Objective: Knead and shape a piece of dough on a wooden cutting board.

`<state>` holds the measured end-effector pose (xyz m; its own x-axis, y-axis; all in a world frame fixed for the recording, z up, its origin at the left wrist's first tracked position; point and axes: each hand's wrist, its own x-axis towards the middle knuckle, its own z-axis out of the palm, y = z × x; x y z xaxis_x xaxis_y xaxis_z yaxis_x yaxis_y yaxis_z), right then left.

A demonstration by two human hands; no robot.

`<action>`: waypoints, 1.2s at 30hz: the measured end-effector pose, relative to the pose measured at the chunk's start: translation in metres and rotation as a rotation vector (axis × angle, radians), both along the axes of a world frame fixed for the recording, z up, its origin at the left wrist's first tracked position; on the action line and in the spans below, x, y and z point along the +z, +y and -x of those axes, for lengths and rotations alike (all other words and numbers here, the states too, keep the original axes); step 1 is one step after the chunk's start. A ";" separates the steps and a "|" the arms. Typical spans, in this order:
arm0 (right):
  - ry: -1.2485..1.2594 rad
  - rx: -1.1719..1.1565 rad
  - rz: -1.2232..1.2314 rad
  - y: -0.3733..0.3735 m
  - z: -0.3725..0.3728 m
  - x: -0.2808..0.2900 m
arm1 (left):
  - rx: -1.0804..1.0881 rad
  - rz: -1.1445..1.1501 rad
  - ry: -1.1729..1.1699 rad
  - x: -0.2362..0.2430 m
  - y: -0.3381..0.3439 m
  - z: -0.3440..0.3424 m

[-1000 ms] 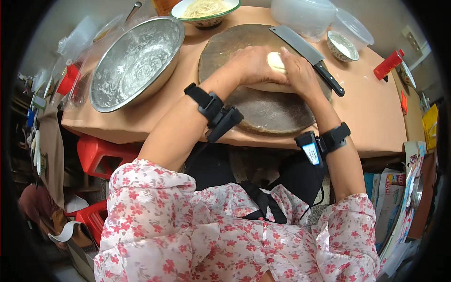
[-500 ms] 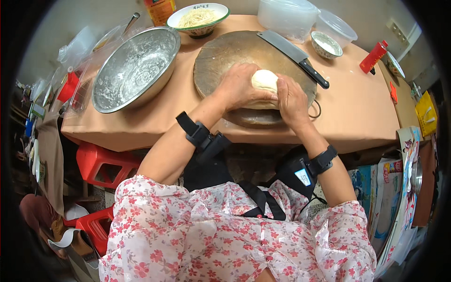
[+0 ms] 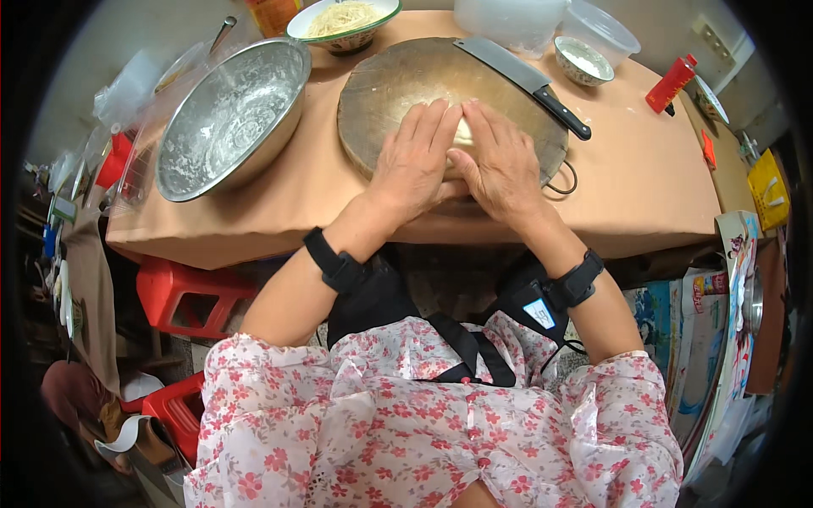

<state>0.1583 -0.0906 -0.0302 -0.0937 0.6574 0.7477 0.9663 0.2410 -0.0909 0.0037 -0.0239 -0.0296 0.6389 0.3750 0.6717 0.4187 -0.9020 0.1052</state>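
Observation:
My left hand [image 3: 415,161] and my right hand [image 3: 500,165] are cupped side by side over a pale lump of dough [image 3: 463,131], which is mostly hidden beneath their fingers. They rest on a round wooden chopping board [image 3: 373,97]. A cleaver with a black handle [image 3: 559,110] lies along the board's back right edge, above my right hand. A large steel bowl [image 3: 190,152] dusted with white powder stands left of the board.
On the table [image 3: 644,195] are a noodle bowl [image 3: 339,34], plastic tubs [image 3: 597,25], a small bowl of white powder [image 3: 584,63] and a red bottle [image 3: 669,89]. Red stools [image 3: 174,300] stand below left, near another person's leg [image 3: 72,381].
My hands have come further over the dough, which shows much less between them. The fingertips now lie close together at its top, where before they held its sides.

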 end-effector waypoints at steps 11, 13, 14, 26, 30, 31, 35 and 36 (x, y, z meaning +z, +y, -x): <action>0.240 -0.102 0.444 0.069 -0.038 0.024 | -0.108 0.384 0.240 0.033 0.076 -0.032; 0.278 -0.147 0.525 0.080 -0.044 0.029 | -0.051 0.483 0.295 0.041 0.087 -0.041; 0.280 -0.146 0.523 0.085 -0.047 0.028 | 0.007 0.584 0.350 0.042 0.092 -0.044; 0.171 -0.019 0.206 0.010 -0.030 -0.003 | -0.191 0.160 0.021 0.004 0.038 -0.006; 0.012 0.033 0.096 -0.021 -0.020 -0.011 | -0.096 -0.027 0.006 -0.005 -0.010 0.010; 0.006 0.024 0.095 -0.024 -0.019 -0.014 | -0.056 -0.039 0.005 -0.010 -0.016 0.009; -0.010 -0.040 0.102 -0.017 -0.013 -0.014 | 0.005 -0.022 0.041 -0.004 -0.009 0.002; 0.001 -0.054 0.108 -0.010 -0.015 -0.012 | -0.004 0.013 0.052 -0.002 -0.001 -0.001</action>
<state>0.1734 -0.1005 -0.0423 -0.0553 0.7384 0.6721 0.9774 0.1776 -0.1146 0.0051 -0.0252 -0.0314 0.6742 0.3804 0.6330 0.4200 -0.9025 0.0951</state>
